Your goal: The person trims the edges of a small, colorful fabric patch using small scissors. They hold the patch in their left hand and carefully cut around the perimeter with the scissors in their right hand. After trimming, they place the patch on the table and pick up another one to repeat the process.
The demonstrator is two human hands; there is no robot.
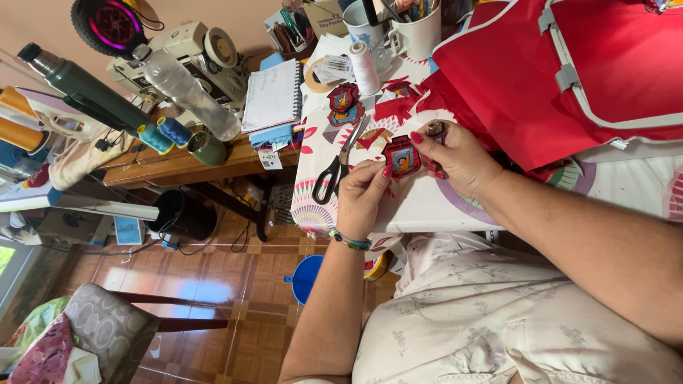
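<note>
Patch (pixel 402 158) sat pinched between your left hand (pixel 363 195) and right hand (pixel 455 158) above the white table (pixel 420 206), both closed on its edges; you needed steady fingers near those scissors (pixel 338 167).

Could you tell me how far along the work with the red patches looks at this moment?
Two finished-looking patches already lie on the table near the white thread spool. In hand: the left hand holds another red patch, while the right hand trims it with a small cutter, largely hidden. The large scissors lie unused. The red bag shows no patch attached.
</note>
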